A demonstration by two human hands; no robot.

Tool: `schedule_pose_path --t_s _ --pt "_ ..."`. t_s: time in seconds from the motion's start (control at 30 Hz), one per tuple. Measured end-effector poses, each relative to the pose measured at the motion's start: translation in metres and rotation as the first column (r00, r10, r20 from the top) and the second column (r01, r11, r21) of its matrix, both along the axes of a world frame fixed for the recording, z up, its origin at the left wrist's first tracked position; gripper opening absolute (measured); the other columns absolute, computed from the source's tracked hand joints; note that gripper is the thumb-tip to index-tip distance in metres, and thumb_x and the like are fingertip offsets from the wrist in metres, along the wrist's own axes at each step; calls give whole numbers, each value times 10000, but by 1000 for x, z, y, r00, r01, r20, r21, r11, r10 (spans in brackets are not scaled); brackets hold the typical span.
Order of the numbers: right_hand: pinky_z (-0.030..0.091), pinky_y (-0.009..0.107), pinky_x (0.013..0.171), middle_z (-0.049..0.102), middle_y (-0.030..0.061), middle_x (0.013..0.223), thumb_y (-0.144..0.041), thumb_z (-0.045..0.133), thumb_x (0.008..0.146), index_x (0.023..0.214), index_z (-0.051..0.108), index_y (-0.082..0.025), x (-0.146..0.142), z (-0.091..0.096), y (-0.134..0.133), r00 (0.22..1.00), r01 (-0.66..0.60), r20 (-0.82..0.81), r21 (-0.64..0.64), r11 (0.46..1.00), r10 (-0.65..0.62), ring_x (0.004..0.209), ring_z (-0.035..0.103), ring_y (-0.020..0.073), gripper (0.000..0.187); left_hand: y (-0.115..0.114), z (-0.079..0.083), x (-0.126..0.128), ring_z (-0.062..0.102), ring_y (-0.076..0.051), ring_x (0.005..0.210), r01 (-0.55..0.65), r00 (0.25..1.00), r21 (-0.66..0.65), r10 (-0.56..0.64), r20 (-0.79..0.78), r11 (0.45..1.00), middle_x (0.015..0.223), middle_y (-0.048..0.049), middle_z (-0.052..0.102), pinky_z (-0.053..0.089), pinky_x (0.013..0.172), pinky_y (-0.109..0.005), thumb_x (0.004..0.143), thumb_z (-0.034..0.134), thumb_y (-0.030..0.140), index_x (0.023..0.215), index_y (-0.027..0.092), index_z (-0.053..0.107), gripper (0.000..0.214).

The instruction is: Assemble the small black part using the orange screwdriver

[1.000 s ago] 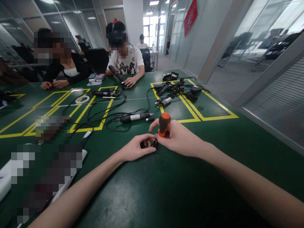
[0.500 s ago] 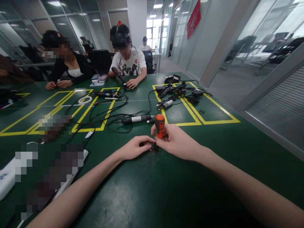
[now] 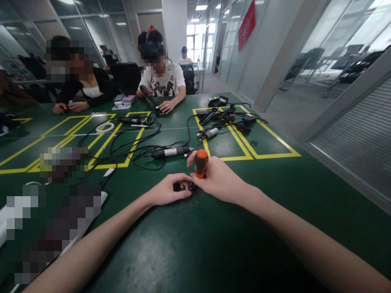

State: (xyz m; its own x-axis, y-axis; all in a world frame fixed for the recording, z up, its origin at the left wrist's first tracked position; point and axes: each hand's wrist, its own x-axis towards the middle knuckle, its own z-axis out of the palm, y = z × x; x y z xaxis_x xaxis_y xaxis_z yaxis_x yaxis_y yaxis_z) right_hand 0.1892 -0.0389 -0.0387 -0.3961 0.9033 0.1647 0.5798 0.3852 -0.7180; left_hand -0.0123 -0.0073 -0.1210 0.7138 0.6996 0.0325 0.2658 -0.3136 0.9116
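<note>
My right hand (image 3: 218, 180) is closed around an orange-and-black screwdriver handle (image 3: 200, 161) that stands upright, its tip down on a small black part (image 3: 185, 187) on the green table (image 3: 214, 244). My left hand (image 3: 166, 190) pinches that black part from the left, fingers curled on it. The two hands touch over the part, and most of it is hidden by my fingers.
Beyond my hands lie a black-and-silver tool (image 3: 170, 152) with tangled black cables, and more tools and chargers (image 3: 227, 115) inside yellow taped boxes. Two other people (image 3: 161, 79) sit at the far side. A white object (image 3: 104, 197) lies at the left.
The screwdriver and both hands stayed on the black part; the handle shifted slightly and the view moved a little.
</note>
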Motion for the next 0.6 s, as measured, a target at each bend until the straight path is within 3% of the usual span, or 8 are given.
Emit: schedule_pose_path --t_s 0.13,0.23,0.33,0.5,0.6 --pt "337 265 613 536 -55 667 -101 605 761 986 588 -215 0 3 -2 999 -16 42 -4 1000 16 612 502 149 253 0 -1 0 574 -137 771 -4 1000 27 4 0 1000 867 -12 668 470 756 -265 837 725 332 963 138 676 237" --pt "310 269 602 450 -77 593 -145 624 809 908 589 -220 -2 4 -3 997 31 64 -2 1000 -31 560 443 138 129 -1 -2 1 573 -137 751 -16 1000 47 17 -17 999 821 2 653 468 740 -264 835 740 355 916 143 675 236" --pt "330 267 625 472 -67 597 -157 608 856 841 600 -215 -3 3 -2 998 45 42 14 999 -46 568 453 131 60 -1 -2 1 571 -134 750 -25 999 44 26 -21 999 836 -2 658 469 736 -262 830 751 360 914 140 683 245" --pt "369 259 640 592 -32 722 -72 605 767 935 622 -198 1 5 1 1000 11 20 -6 1000 -11 632 521 137 211 -2 1 2 571 -140 782 -28 999 25 30 -41 999 892 -19 671 479 764 -268 834 743 375 976 141 695 278" --pt "346 251 600 543 -62 664 -67 627 707 925 613 -206 0 8 -1 999 -1 38 -17 1000 2 587 482 127 259 -2 2 3 563 -143 774 -37 998 28 39 -56 999 865 -11 664 476 757 -267 833 735 393 983 148 693 291"
